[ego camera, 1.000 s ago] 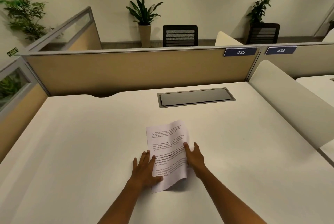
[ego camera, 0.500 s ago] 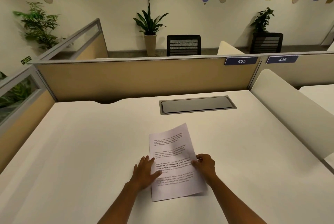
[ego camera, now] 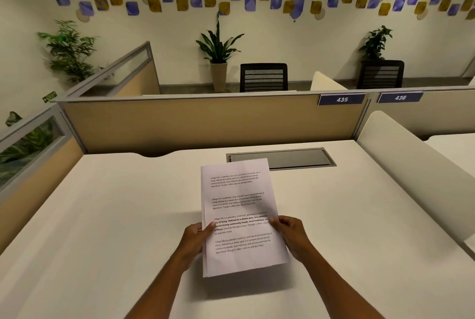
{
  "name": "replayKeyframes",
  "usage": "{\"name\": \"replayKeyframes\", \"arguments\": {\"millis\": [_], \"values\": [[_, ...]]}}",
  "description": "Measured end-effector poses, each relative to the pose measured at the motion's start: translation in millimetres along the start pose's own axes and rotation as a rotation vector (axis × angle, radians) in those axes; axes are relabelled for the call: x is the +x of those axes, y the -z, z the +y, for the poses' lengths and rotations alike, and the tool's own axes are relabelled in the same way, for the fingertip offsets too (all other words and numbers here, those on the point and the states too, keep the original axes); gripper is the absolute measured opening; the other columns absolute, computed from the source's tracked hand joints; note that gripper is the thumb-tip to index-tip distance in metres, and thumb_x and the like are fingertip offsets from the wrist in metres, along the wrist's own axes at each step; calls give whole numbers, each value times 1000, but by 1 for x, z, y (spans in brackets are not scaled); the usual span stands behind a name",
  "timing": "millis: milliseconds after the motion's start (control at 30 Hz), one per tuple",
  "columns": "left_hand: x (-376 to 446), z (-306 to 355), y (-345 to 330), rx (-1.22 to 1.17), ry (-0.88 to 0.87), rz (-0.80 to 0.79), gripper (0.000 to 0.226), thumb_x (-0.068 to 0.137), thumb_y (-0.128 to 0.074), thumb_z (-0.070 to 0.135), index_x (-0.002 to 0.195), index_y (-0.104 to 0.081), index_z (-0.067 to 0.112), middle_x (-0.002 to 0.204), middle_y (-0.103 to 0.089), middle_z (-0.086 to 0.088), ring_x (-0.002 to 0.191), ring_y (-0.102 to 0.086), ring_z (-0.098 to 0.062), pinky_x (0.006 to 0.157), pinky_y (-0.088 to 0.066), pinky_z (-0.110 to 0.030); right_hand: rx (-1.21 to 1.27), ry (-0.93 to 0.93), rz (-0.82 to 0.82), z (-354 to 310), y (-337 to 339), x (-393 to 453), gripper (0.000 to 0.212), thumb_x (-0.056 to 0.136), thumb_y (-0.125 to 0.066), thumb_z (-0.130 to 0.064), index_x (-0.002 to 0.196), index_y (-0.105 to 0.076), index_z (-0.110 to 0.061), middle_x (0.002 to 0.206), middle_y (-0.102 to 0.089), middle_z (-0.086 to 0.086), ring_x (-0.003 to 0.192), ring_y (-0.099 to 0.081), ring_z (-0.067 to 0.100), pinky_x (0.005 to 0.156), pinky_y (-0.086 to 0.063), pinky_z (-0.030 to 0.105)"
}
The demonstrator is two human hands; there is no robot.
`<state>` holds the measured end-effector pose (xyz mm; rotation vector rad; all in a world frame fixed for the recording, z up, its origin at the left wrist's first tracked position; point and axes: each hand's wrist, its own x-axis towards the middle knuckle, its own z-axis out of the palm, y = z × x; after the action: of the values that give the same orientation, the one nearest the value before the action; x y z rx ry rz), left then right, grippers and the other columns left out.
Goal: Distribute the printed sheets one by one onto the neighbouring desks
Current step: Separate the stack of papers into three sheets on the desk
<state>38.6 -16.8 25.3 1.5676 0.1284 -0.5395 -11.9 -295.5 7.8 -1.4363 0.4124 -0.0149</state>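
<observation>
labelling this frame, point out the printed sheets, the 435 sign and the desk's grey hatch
printed sheets (ego camera: pixel 237 205): head view, upper middle of top page
435 sign (ego camera: pixel 341 99): head view, on the number
grey hatch (ego camera: pixel 295 158): head view, lid centre

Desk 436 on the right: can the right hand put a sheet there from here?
Probably not without stepping over. The right hand and left hand both grip the sheets above this desk, and a white divider stands between it and the neighbouring desk.

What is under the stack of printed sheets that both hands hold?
Under the printed sheets lies the bare white desk with the stack's shadow. The left hand and right hand hold it by its sides. The fingers beneath and the desk patch directly below are covered.
</observation>
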Motion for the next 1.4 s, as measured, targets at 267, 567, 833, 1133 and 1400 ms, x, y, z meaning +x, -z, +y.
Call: {"name": "replayKeyframes", "arguments": {"millis": [267, 567, 833, 1133, 1400], "values": [[4, 12, -22, -116, -50, 33, 30, 91, -63, 12, 117, -63, -3, 112, -72, -19, 99, -71, -35, 91, -56, -49, 31, -2, -55, -13, 13, 7, 24, 91, -67, -20, 98, -75, 1, 102, -76, 19, 92, -73, 33, 85, -59, 44], [7, 16, -45, -181, -85, 82, 26, 95, -58, 17, 111, -66, -3, 109, -73, -19, 98, -71, -37, 86, -58, -46, 30, 16, -38, -29, 42, 11, 24, 95, -61, -19, 102, -74, 1, 103, -75, 18, 87, -73, 27, 74, -60, 40], [6, 11, -23, -168, -116, 171, 27, 93, -60, 17, 108, -66, -5, 105, -72, -25, 89, -71, -37, 68, -62, -36, 29, 0, 182, -28, 102, 16, 20, 93, -62, -8, 101, -70, 9, 104, -72, 25, 89, -68, 37, 88, -56, 51], [5, 7, 29, -180, -131, 293, 28, 94, -60, 15, 111, -64, -7, 111, -68, -28, 95, -67, -41, 89, -53, -46, -216, -97, 442, -1, 164, 18, 13, 90, -66, -10, 95, -74, -1, 99, -73, 22, 91, -68, 41, 87, -56, 51], [4, 10, 37, -197, -127, 336, 24, 94, -60, 15, 109, -65, -3, 112, -68, -26, 100, -66, -42, 96, -50, -52, -630, -115, 554, 5, 181, 17, 23, 92, -59, -8, 109, -69, 4, 110, -70, 25, 96, -63, 41, 86, -45, 38]]}}
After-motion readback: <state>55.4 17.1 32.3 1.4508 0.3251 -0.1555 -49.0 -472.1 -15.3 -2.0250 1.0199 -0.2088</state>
